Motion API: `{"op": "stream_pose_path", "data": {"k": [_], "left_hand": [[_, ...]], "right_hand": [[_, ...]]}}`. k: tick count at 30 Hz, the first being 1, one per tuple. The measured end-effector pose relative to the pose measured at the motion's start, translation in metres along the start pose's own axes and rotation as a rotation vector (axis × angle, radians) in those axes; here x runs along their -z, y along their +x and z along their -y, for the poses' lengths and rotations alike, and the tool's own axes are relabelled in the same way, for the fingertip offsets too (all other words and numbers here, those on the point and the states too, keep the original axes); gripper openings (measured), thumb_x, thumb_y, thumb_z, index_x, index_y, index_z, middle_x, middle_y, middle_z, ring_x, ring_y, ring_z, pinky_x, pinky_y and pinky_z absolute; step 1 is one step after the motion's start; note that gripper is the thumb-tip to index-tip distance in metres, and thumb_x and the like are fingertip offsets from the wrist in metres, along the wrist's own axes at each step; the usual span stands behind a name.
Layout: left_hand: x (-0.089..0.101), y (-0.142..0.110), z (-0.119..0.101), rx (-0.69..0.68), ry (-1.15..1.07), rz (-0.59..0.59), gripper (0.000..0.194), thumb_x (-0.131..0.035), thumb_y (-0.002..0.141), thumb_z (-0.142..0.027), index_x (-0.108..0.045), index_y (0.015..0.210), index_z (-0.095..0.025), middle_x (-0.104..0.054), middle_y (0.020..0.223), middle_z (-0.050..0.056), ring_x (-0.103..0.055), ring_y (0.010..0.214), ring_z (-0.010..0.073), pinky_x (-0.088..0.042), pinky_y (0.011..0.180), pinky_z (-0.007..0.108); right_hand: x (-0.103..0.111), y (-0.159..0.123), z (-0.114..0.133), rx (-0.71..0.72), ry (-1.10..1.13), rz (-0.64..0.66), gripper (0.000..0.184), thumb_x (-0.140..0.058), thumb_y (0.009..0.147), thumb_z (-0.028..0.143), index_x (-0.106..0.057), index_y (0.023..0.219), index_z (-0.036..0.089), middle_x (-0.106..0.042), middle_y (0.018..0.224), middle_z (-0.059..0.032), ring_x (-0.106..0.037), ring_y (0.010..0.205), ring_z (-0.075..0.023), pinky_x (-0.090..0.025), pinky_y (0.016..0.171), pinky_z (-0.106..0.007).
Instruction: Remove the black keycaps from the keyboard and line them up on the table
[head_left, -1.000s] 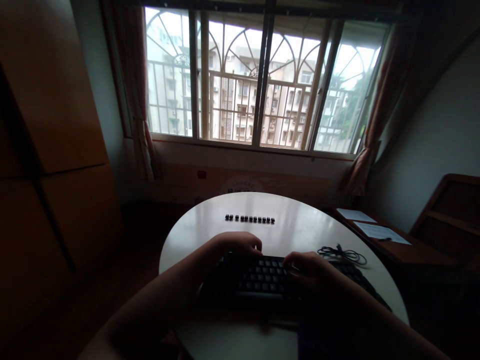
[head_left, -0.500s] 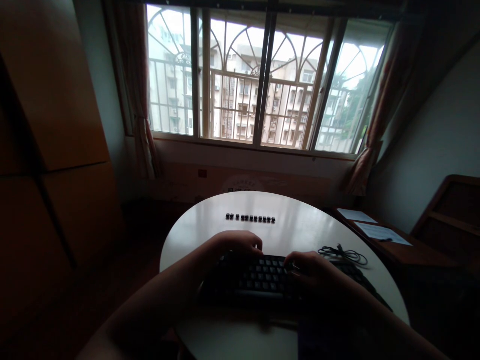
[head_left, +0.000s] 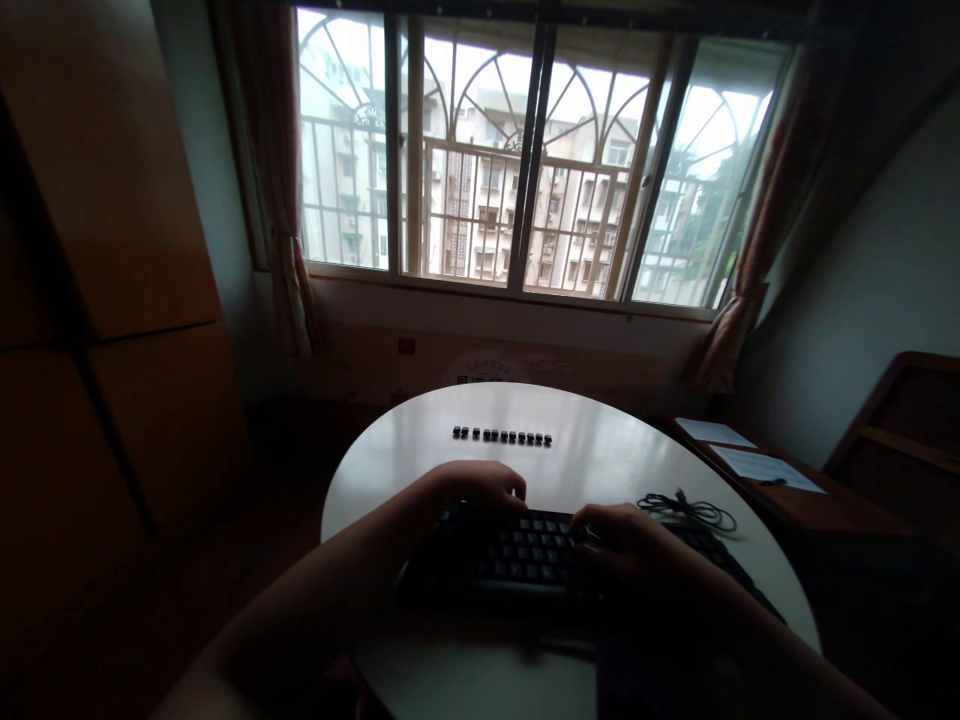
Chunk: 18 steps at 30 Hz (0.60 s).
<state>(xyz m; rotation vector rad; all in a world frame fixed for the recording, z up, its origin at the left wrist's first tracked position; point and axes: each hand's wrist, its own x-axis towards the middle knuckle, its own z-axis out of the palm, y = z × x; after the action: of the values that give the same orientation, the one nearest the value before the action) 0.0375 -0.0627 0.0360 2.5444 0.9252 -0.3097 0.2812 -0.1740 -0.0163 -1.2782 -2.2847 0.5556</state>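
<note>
A black keyboard [head_left: 525,572] lies near the near edge of a round white worktop [head_left: 600,450], long axis left to right, space bar nearest the wearer. The left hand [head_left: 484,487] curls at its far side, the right hand [head_left: 619,532] over its right part; both grips are too dark to tell. Beyond: a looped cable [head_left: 686,512], a row of small black pieces [head_left: 502,436] toward the far edge, blurred lettering [head_left: 487,380], and a barred window [head_left: 480,170].
</note>
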Motion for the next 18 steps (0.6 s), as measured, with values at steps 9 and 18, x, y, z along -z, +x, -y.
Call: {"op": "stream_pose_path", "data": {"k": [9, 18], "left_hand": [[-0.0002, 0.0012, 0.0026, 0.003, -0.001, -0.002, 0.038, -0.051, 0.088, -0.043, -0.067, 0.115, -0.021, -0.069, 0.109, 0.007, -0.064, 0.090, 0.0211, -0.049, 0.070, 0.028], [-0.0022, 0.0046, 0.0058, 0.000, 0.009, -0.005, 0.038, -0.051, 0.088, -0.043, -0.067, 0.115, -0.021, -0.069, 0.109, 0.006, -0.064, 0.091, 0.0210, -0.048, 0.070, 0.027]], "right_hand": [[-0.0003, -0.0001, -0.0028, 0.002, 0.008, 0.018, 0.018, -0.058, 0.087, 0.029, -0.065, 0.101, 0.021, -0.061, 0.075, 0.0023, -0.052, 0.063, -0.0119, -0.041, 0.058, -0.022], [0.0019, -0.0003, 0.0010, -0.012, 0.026, 0.042, 0.018, -0.057, 0.088, 0.030, -0.065, 0.101, 0.021, -0.062, 0.077, 0.0015, -0.052, 0.064, -0.0121, -0.041, 0.058, -0.021]]}}
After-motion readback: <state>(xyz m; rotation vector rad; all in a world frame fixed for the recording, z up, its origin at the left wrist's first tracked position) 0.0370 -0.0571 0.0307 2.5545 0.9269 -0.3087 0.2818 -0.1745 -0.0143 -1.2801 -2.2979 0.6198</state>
